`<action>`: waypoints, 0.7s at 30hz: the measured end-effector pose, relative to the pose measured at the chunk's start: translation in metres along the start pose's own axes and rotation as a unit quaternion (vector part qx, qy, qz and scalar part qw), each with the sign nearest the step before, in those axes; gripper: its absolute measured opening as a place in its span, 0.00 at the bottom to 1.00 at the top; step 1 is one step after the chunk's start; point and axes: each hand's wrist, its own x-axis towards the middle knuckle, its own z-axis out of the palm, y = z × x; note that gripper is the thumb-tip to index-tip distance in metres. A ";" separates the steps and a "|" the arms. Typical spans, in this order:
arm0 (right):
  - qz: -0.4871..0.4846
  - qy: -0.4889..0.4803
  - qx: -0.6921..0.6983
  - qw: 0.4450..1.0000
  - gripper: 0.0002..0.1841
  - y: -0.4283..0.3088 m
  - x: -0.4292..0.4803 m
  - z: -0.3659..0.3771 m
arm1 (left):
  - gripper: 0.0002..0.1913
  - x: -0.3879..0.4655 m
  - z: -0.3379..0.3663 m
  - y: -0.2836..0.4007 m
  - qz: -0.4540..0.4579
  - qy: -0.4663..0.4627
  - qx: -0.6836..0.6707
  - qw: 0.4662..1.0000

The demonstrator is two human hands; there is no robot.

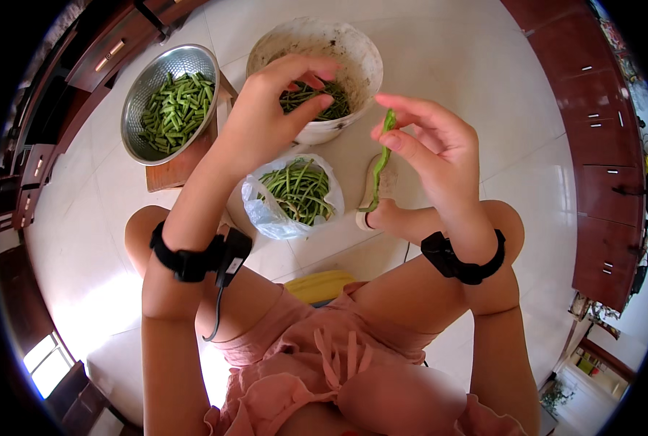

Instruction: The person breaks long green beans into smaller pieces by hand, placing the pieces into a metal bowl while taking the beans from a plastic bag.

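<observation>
My right hand (445, 143) pinches a long green bean (379, 171) between thumb and fingers, and its lower end hangs down above a shoe. My left hand (275, 101) is over the white bucket (364, 60), thumb and fingers apart, with nothing visible between them. Thin green pieces (329, 103) lie at the bottom of the stained bucket, partly covered by that hand. Nearer to me, a plastic bag (264, 218) stands open on the floor, full of long beans (301, 188). Short cut bean pieces (177, 109) fill part of a perforated metal colander (133, 131) at left.
The colander rests on a small wooden stool (185, 169). Pale tiles (438, 49) cover the floor. Dark red cabinets (602, 136) line the right side, and wooden furniture with drawers (97, 60) stands at left. A black band with a device (198, 259) is on my left forearm.
</observation>
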 end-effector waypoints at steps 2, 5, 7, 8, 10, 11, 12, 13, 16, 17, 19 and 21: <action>-0.006 -0.010 -0.013 1.000 0.21 0.000 -0.001 0.003 | 0.19 -0.013 -0.007 0.018 0.020 -0.029 -0.071 0.997; -0.009 -0.028 -0.018 0.999 0.26 -0.003 0.002 0.013 | 0.16 -0.030 -0.009 0.029 0.019 -0.049 -0.187 0.981; -0.012 -0.054 -0.011 0.998 0.27 -0.003 0.004 0.020 | 0.15 -0.037 -0.011 0.033 -0.013 -0.053 -0.229 0.972; -0.008 -0.064 -0.008 0.998 0.28 -0.004 0.005 0.024 | 0.11 -0.038 -0.009 0.030 0.004 -0.055 -0.252 0.966; -0.005 -0.085 0.000 0.996 0.28 -0.008 0.007 0.031 | 0.09 -0.042 -0.011 0.026 0.011 -0.054 -0.307 0.950; 0.003 -0.095 0.006 0.995 0.29 -0.011 0.008 0.035 | 0.07 -0.044 -0.012 0.025 0.015 -0.053 -0.334 0.941; 0.010 -0.104 0.011 0.994 0.29 -0.014 0.010 0.037 | 0.06 -0.045 -0.015 0.024 0.019 -0.053 -0.344 0.937; 0.016 -0.113 0.015 0.993 0.30 -0.016 0.011 0.038 | 0.06 -0.047 -0.016 0.025 0.013 -0.038 -0.363 0.931; 0.009 -0.134 -0.058 0.989 0.22 -0.016 0.012 0.041 | 0.06 -0.054 -0.021 0.026 -0.007 -0.001 -0.406 0.914; -0.006 -0.137 -0.070 0.988 0.19 -0.014 0.012 0.042 | 0.06 -0.055 -0.023 0.026 -0.013 0.007 -0.412 0.911; -0.036 -0.142 -0.090 0.985 0.12 -0.004 0.012 0.044 | 0.06 -0.059 -0.026 0.024 -0.029 0.020 -0.424 0.905; -0.048 -0.134 -0.101 0.985 0.09 -0.002 0.012 0.047 | 0.06 -0.062 -0.029 0.023 -0.050 0.018 -0.430 0.901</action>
